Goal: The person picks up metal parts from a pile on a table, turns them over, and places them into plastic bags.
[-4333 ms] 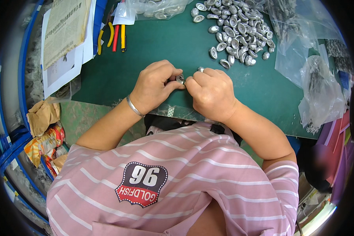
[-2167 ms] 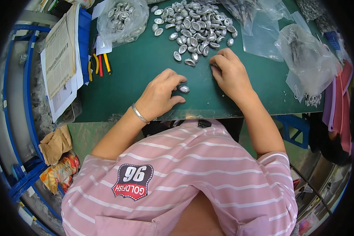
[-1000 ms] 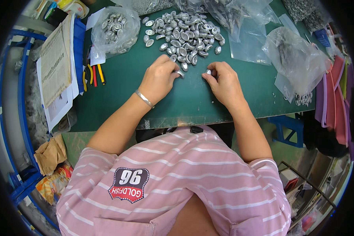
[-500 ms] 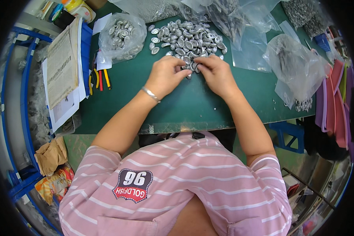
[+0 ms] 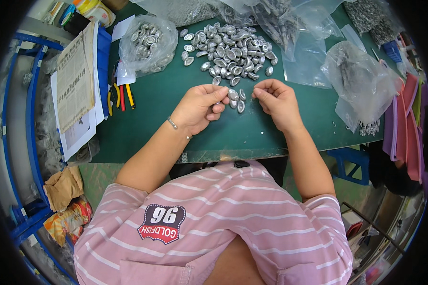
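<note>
Pliers (image 5: 118, 96) off to my left; loaded bag (image 5: 169, 45) just past them. Next, my left hand (image 5: 199, 105), fingers curled, thumb and forefinger tips right at the nearest of a few metal pieces (image 5: 241, 106); some grey shows between the fingers, but whether I grasp it I cannot tell. Pieces lie close together on the table (image 5: 166, 90), between my hands, on my side of the pile (image 5: 233, 52). Right hand (image 5: 278, 102) sits just beside them, thumb and forefinger tips drawn near each other; cannot tell if anything is between. Step in hand, by my reading: handling pieces set apart from the pile. Next move seems to call for a light fingertip pinch, one piece only.
</note>
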Demonstrator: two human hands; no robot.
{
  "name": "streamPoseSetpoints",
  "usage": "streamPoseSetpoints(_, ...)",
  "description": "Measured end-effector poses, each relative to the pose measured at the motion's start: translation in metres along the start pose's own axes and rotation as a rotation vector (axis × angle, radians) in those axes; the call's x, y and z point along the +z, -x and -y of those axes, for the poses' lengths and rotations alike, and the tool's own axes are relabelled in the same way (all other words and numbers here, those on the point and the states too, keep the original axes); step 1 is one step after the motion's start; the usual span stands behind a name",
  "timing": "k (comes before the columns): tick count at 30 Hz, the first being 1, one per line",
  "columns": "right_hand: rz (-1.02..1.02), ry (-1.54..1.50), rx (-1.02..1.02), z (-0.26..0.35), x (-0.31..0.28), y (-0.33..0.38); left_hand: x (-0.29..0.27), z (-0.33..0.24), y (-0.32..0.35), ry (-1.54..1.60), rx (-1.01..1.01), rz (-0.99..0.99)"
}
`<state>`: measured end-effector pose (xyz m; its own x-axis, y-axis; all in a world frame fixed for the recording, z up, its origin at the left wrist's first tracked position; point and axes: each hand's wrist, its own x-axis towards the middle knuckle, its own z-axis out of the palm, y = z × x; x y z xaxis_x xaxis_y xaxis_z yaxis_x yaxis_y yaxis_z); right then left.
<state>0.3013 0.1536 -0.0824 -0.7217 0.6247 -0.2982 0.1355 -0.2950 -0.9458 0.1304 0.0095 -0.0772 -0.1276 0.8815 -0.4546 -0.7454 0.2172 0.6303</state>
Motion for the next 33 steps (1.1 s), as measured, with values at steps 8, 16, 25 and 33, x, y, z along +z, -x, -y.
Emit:
streamPoseSetpoints(8, -0.020, 0.594, -0.467, -0.003, 0.017, 0.002, 0.008, 0.003, 0.007, 0.132, -0.020, -0.015)
streamPoseSetpoints(16, 0.007, 0.785, -0.503, -0.011, 0.029, 0.000, 0.004, 0.008, 0.009, 0.082, 0.062, 0.110)
streamPoseSetpoints(25, 0.223, -0.803, 0.056, -0.001, -0.011, 0.005, 0.011, 0.002, 0.016, 0.122, 0.050, 0.006)
streamPoseSetpoints(33, 0.232, 0.218, -0.233, 0.005, -0.011, 0.012, 0.007, -0.004, 0.007, -1.093, 0.514, -0.209)
